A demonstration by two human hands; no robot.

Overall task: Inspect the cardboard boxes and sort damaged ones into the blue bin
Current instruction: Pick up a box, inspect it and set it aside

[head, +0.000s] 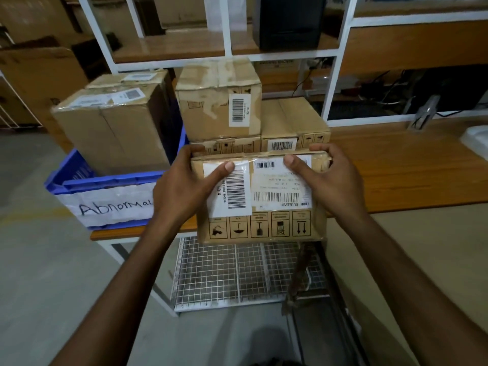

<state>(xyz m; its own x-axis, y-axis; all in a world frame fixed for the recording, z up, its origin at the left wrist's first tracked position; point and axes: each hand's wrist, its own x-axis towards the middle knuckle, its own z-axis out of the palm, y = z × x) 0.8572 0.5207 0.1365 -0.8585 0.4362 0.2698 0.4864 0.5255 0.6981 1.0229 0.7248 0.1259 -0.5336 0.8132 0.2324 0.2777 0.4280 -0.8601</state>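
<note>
Firmly, both sets of fingers (194, 149) clamp one small cardboard box (264, 225) in mid-air.
Both the left hand (182, 188) and right hand (336, 180) curl over its top edge, thumbs pressed on the labelled face; its upper right corner looks crumpled. It is held above the worktop (396, 167) edge, just right of the blue bin (111, 182), which carries a larger box (113, 133); stacked boxes (219, 107) stand behind.

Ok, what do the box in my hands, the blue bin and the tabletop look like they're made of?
Held box: brown cardboard, matt, crumpled at its upper right corner, with paper labels and glossy tape. Blue bin: likely moulded plastic, with even colour, a ribbed rim and a slight sheen. Tabletop: wood or wood-look laminate, with streaky grain and soft reflections.
</note>
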